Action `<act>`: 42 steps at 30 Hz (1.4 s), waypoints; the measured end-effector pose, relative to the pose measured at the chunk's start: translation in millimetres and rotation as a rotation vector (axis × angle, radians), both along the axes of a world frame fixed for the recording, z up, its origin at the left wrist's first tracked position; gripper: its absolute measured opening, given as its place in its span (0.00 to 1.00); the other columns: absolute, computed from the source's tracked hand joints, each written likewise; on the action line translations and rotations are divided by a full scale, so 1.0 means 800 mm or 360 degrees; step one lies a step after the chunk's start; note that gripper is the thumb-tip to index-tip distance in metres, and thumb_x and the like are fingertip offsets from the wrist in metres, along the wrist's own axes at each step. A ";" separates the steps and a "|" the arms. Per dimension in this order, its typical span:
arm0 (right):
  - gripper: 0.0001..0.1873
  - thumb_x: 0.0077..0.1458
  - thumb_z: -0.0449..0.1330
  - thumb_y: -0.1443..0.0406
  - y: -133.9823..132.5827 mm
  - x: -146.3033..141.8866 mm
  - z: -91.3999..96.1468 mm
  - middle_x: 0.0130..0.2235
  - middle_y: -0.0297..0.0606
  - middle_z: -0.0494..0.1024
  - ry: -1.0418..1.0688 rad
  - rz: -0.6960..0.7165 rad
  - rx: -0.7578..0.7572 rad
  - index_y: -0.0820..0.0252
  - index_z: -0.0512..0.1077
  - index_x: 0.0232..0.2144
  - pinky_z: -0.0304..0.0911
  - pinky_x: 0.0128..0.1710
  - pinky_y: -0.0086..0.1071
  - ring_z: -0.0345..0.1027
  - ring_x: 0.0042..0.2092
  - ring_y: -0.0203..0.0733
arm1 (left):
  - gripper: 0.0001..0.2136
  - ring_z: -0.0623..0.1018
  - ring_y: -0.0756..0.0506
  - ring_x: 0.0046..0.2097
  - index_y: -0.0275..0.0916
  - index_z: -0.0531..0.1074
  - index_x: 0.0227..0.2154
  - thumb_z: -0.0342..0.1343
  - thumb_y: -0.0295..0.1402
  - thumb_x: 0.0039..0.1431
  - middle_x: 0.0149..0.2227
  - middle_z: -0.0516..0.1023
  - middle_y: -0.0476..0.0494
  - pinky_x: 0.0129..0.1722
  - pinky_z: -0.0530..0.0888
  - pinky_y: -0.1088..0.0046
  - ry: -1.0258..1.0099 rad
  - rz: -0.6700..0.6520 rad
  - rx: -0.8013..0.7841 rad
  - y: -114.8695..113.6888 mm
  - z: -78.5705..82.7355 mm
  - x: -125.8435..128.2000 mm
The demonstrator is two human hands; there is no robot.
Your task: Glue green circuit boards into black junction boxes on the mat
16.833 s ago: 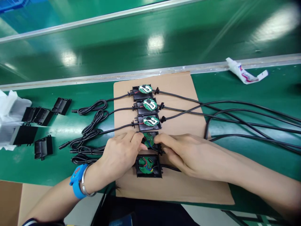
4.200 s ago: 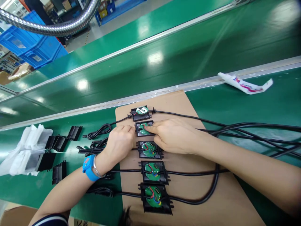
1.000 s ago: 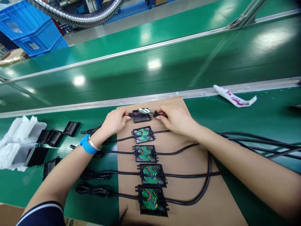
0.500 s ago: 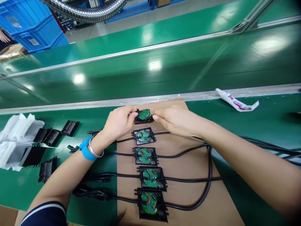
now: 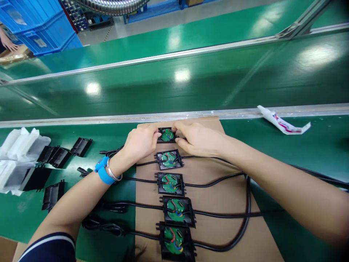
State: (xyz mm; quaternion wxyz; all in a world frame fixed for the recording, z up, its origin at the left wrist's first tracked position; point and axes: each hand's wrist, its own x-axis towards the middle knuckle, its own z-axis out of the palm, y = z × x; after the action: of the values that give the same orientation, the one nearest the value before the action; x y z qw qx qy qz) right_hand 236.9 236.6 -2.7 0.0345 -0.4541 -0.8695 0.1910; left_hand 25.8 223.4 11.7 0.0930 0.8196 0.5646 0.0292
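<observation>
At the far end of a column of open black housings, my two hands grip the farthest housing (image 5: 167, 135), which holds a round green circuit board. My left hand (image 5: 142, 141) pinches its left end, fingers closed. My right hand (image 5: 197, 138) has thumb and fingers on its right end. Nearer to me lie several similar housings with boards and coloured wires, such as the second one (image 5: 169, 159) and the closest one (image 5: 176, 241). Black cables (image 5: 218, 214) run out of their sides. They rest on a brown cardboard sheet (image 5: 212, 233).
On the left are black covers (image 5: 53, 194) and white foam wraps (image 5: 23, 145). Coiled cables (image 5: 105, 225) lie beside the cardboard. A crumpled white tube (image 5: 283, 122) sits at right. Blue crates (image 5: 46, 32) and another person's hand (image 5: 9, 44) are at the back left.
The farthest housing now lies flatter, in line with the others. My right fingers have shifted onto its upper right corner. The whole view has moved slightly.
</observation>
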 end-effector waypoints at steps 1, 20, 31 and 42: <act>0.23 0.59 0.48 0.63 -0.001 0.000 -0.002 0.35 0.45 0.80 0.0024 0.0017 -0.0013 0.64 0.69 0.54 0.56 0.30 0.33 0.71 0.31 0.45 | 0.10 0.79 0.40 0.40 0.38 0.74 0.38 0.48 0.34 0.68 0.38 0.81 0.42 0.37 0.72 0.67 -0.0001 0.0002 -0.0001 0.000 0.001 0.000; 0.25 0.58 0.48 0.64 0.015 -0.011 -0.001 0.40 0.48 0.83 -0.0054 0.0169 -0.0081 0.60 0.77 0.51 0.58 0.33 0.36 0.73 0.33 0.46 | 0.04 0.76 0.40 0.42 0.39 0.67 0.35 0.48 0.26 0.64 0.41 0.78 0.41 0.41 0.72 0.63 -0.0250 0.0102 -0.0162 0.004 -0.021 -0.013; 0.27 0.58 0.47 0.63 0.011 -0.022 -0.001 0.40 0.50 0.82 -0.0050 0.0092 -0.0146 0.59 0.76 0.55 0.60 0.34 0.36 0.73 0.35 0.48 | 0.04 0.73 0.47 0.29 0.39 0.74 0.31 0.55 0.30 0.61 0.28 0.77 0.48 0.31 0.65 0.71 -0.0275 0.0073 -0.0294 0.022 -0.005 -0.025; 0.29 0.58 0.46 0.63 0.006 -0.025 0.005 0.41 0.51 0.81 0.0006 0.0046 -0.0206 0.62 0.73 0.58 0.59 0.34 0.37 0.72 0.35 0.47 | 0.05 0.77 0.43 0.37 0.38 0.76 0.31 0.55 0.27 0.57 0.34 0.80 0.44 0.36 0.70 0.68 -0.0096 -0.0111 0.0165 0.034 -0.018 -0.026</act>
State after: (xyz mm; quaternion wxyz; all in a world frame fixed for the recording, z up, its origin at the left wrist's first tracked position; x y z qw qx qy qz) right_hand 217.2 241.5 1.5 0.0040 -0.4425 -0.8617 0.2483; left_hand 5.1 250.6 -3.1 0.0684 0.8411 0.5305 0.0798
